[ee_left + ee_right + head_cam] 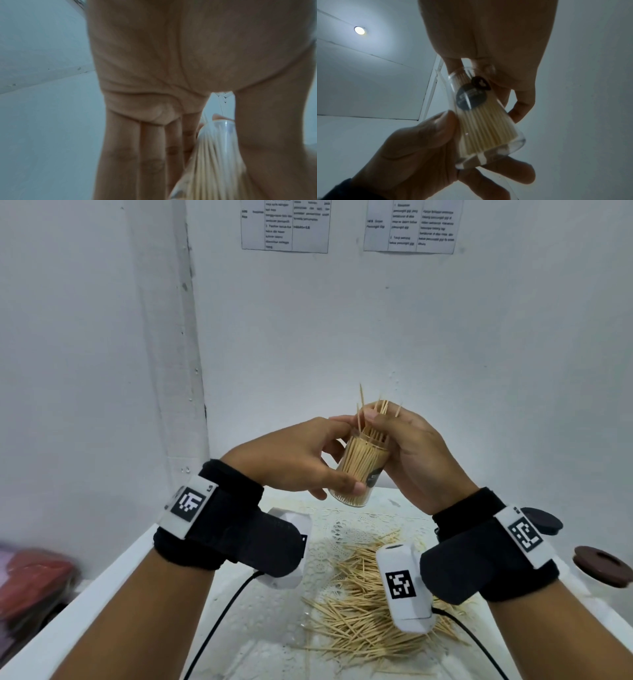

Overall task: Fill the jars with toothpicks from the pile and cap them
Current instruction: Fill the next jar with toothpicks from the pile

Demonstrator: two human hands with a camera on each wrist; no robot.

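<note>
A clear jar (363, 467), packed with upright toothpicks, is tilted in the air above the table. My left hand (329, 455) grips it, thumb on its lower side and fingers behind. My right hand (383, 422) curls over the jar's mouth and pinches a small bunch of toothpicks (380, 407) whose tips stick up past the fingers. The loose toothpick pile (363, 607) lies on the table below my wrists. In the right wrist view the jar (479, 117) shows a round dark label, with my left thumb (433, 132) on its side. In the left wrist view the jar (221, 146) is blurred between my fingers.
Two dark round lids (544, 522) (603, 566) lie on the table at the right. A lace-patterned cloth (339, 529) covers the white table (113, 573). A white wall stands close behind, with printed sheets (284, 224) on it. Red and pink items (37, 577) lie low at the left.
</note>
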